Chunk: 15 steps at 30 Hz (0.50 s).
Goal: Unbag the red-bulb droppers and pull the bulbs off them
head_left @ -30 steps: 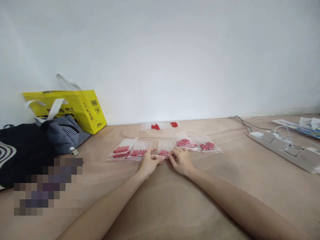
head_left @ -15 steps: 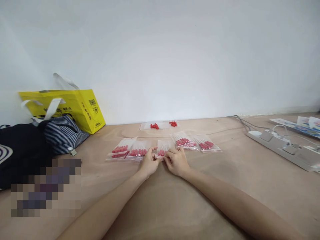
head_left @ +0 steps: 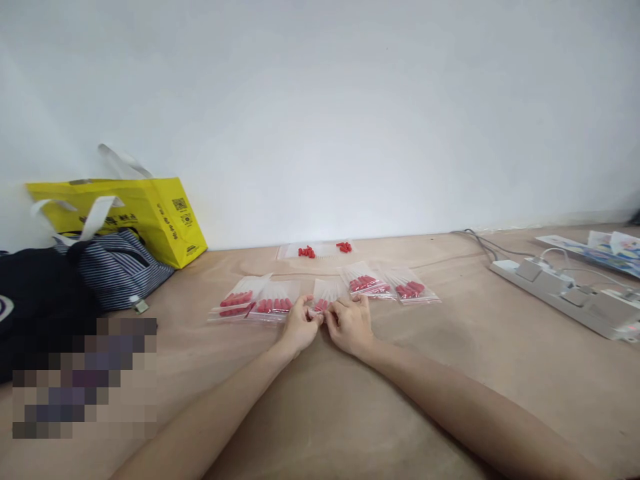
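Note:
Flat on the table lies a small clear zip bag (head_left: 327,291) of red-handled, thin pale-shafted pieces, its near edge between my two hands. My left hand (head_left: 301,327) pinches that edge from the left. From the right, my right hand (head_left: 350,325) pinches it too, its fingers curled and close to the left fingertips. Left of my hands are similar filled bags, a zip bag (head_left: 276,303) and an overlapping zip bag (head_left: 240,300). To the right rest more, a zip bag (head_left: 365,281) and another zip bag (head_left: 411,288). My fingers cover part of the middle bag.
Near the wall, clear bags hold loose red pieces (head_left: 307,253) and more red pieces (head_left: 344,247). A yellow shopping bag (head_left: 170,220), a striped bag (head_left: 120,267) and a black bag (head_left: 40,313) stand left. A white power strip (head_left: 565,300) with plugs and cables lies right.
The view has shifted slightly, so things at the sides appear a little further left. Both hands stay at the middle bag's near edge, with only slight finger movement.

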Each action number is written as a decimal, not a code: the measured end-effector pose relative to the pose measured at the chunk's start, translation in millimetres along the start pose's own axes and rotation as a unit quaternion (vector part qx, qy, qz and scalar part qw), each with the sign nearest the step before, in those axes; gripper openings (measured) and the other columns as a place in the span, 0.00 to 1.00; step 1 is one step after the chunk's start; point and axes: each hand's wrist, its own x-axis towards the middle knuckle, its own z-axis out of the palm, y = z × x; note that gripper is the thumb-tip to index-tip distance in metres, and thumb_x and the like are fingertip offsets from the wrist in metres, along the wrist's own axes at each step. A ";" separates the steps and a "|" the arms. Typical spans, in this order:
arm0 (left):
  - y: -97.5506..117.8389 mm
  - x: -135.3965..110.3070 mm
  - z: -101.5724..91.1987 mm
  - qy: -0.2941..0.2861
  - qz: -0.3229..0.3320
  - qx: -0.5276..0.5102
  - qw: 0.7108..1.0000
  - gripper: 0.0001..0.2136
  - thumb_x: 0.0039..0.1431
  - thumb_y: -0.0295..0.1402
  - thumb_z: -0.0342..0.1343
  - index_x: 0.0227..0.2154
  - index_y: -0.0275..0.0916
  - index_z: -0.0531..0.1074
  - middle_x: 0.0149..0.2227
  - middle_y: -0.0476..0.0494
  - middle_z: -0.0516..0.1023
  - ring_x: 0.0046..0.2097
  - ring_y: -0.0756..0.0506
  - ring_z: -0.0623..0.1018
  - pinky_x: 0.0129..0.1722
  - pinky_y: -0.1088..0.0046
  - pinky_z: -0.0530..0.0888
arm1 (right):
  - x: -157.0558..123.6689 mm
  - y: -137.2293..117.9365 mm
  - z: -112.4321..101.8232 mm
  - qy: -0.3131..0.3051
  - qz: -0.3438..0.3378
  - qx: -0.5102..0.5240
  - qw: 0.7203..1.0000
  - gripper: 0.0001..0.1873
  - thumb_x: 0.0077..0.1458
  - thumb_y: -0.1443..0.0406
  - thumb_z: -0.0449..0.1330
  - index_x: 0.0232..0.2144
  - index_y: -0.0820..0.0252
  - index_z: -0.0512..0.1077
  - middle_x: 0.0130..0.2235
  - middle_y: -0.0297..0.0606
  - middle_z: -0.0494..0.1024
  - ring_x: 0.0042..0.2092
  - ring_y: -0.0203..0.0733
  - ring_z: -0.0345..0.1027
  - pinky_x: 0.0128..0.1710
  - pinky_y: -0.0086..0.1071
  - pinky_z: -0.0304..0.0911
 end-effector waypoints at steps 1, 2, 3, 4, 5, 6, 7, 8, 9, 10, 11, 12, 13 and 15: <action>-0.6 -0.6 1.2 0.001 0.004 0.005 1.000 0.24 0.39 0.26 0.56 0.45 0.32 0.62 0.16 0.59 0.63 0.21 0.53 0.65 0.25 0.78 0.62 | 1.2 0.3 0.5 0.003 0.018 0.002 1.000 0.10 0.51 0.68 0.51 0.20 0.60 0.65 0.24 0.33 0.72 0.27 0.35 0.61 0.36 0.35 0.42; -0.9 -1.4 2.1 0.004 0.008 0.012 1.000 0.25 0.39 0.25 0.55 0.46 0.31 0.61 0.16 0.59 0.62 0.21 0.53 0.65 0.25 0.78 0.61 | 2.5 0.8 1.1 0.003 0.029 0.005 1.000 0.09 0.52 0.68 0.51 0.20 0.60 0.65 0.24 0.32 0.72 0.28 0.35 0.62 0.36 0.35 0.42; -0.9 -2.1 2.5 0.006 0.013 0.019 1.000 0.26 0.40 0.25 0.55 0.47 0.31 0.60 0.16 0.59 0.62 0.21 0.53 0.64 0.24 0.78 0.61 | 3.5 1.5 1.6 0.000 0.030 0.009 1.000 0.09 0.52 0.68 0.51 0.21 0.60 0.66 0.24 0.32 0.72 0.28 0.35 0.62 0.35 0.34 0.42; -0.6 -2.9 2.3 0.006 0.017 0.028 0.999 0.27 0.40 0.25 0.55 0.48 0.31 0.58 0.16 0.59 0.62 0.21 0.53 0.64 0.24 0.78 0.61 | 4.2 2.4 2.0 -0.006 0.020 0.015 1.000 0.09 0.53 0.67 0.51 0.22 0.59 0.66 0.25 0.32 0.72 0.29 0.35 0.62 0.35 0.34 0.43; 0.1 -3.8 1.4 0.005 0.021 0.038 0.999 0.28 0.41 0.26 0.54 0.50 0.31 0.57 0.17 0.59 0.62 0.20 0.53 0.64 0.24 0.78 0.61 | 4.5 3.6 2.1 -0.014 -0.001 0.021 1.000 0.09 0.54 0.67 0.51 0.23 0.59 0.66 0.26 0.32 0.73 0.31 0.35 0.63 0.35 0.34 0.43; 1.0 -4.8 0.0 -0.001 0.027 0.047 0.999 0.29 0.42 0.26 0.53 0.51 0.31 0.55 0.17 0.59 0.62 0.20 0.53 0.65 0.23 0.78 0.62 | 4.3 5.4 1.8 -0.024 -0.024 0.028 0.999 0.09 0.54 0.66 0.51 0.24 0.59 0.67 0.28 0.32 0.73 0.32 0.36 0.63 0.35 0.34 0.43; 2.1 -5.9 -1.8 -0.011 0.033 0.053 0.998 0.30 0.43 0.26 0.52 0.52 0.31 0.54 0.18 0.58 0.63 0.21 0.53 0.66 0.23 0.78 0.62 | 3.7 7.7 1.0 -0.032 -0.041 0.032 0.998 0.08 0.55 0.66 0.51 0.25 0.58 0.68 0.29 0.33 0.73 0.34 0.36 0.63 0.35 0.33 0.44; 3.3 -7.3 -3.8 -0.022 0.040 0.056 0.997 0.30 0.43 0.26 0.52 0.52 0.32 0.53 0.18 0.58 0.64 0.22 0.53 0.67 0.24 0.77 0.63 | 2.8 10.6 -0.3 -0.038 -0.051 0.034 0.997 0.07 0.55 0.67 0.52 0.26 0.58 0.68 0.31 0.33 0.73 0.35 0.36 0.63 0.35 0.33 0.45; 4.6 -9.0 -5.6 -0.033 0.047 0.058 0.997 0.30 0.42 0.26 0.52 0.52 0.32 0.53 0.19 0.57 0.66 0.23 0.52 0.68 0.26 0.77 0.65 | 1.6 13.9 -1.9 -0.044 -0.059 0.033 0.997 0.06 0.54 0.67 0.52 0.28 0.58 0.68 0.32 0.34 0.73 0.36 0.36 0.63 0.35 0.32 0.46; 5.9 -11.0 -7.2 -0.040 0.053 0.062 0.996 0.30 0.42 0.25 0.51 0.52 0.33 0.53 0.20 0.56 0.67 0.24 0.52 0.70 0.27 0.77 0.66 | 0.2 17.6 -3.9 -0.051 -0.065 0.030 0.996 0.05 0.53 0.67 0.53 0.29 0.57 0.68 0.32 0.34 0.73 0.36 0.36 0.63 0.35 0.32 0.46; 7.3 -13.4 -8.3 -0.045 0.058 0.071 0.995 0.29 0.42 0.26 0.51 0.51 0.33 0.53 0.21 0.55 0.68 0.25 0.52 0.70 0.28 0.76 0.67 | -1.3 21.3 -5.8 -0.057 -0.069 0.026 0.996 0.04 0.53 0.68 0.54 0.29 0.57 0.69 0.32 0.34 0.73 0.36 0.37 0.63 0.35 0.31 0.47; 8.7 -16.0 -9.0 -0.045 0.065 0.091 0.993 0.28 0.43 0.26 0.51 0.51 0.34 0.54 0.21 0.55 0.67 0.25 0.51 0.70 0.29 0.76 0.67 | -2.7 24.7 -7.7 -0.061 -0.071 0.024 0.995 0.04 0.52 0.68 0.54 0.29 0.57 0.69 0.32 0.34 0.73 0.36 0.37 0.63 0.35 0.31 0.48; 10.4 -18.8 -9.2 -0.036 0.076 0.123 0.989 0.26 0.43 0.27 0.52 0.49 0.34 0.56 0.21 0.55 0.67 0.25 0.51 0.70 0.29 0.75 0.67 | -4.0 27.6 -9.2 -0.063 -0.071 0.024 0.995 0.05 0.51 0.69 0.54 0.28 0.56 0.70 0.31 0.34 0.73 0.36 0.37 0.63 0.34 0.30 0.49; 14.4 -24.4 -8.8 -0.007 0.129 0.213 0.969 0.21 0.44 0.30 0.53 0.44 0.36 0.61 0.22 0.54 0.65 0.26 0.50 0.69 0.30 0.72 0.67 | -6.0 31.0 -11.0 -0.057 -0.058 0.036 0.996 0.06 0.51 0.69 0.54 0.26 0.56 0.70 0.29 0.33 0.72 0.33 0.36 0.64 0.32 0.29 0.50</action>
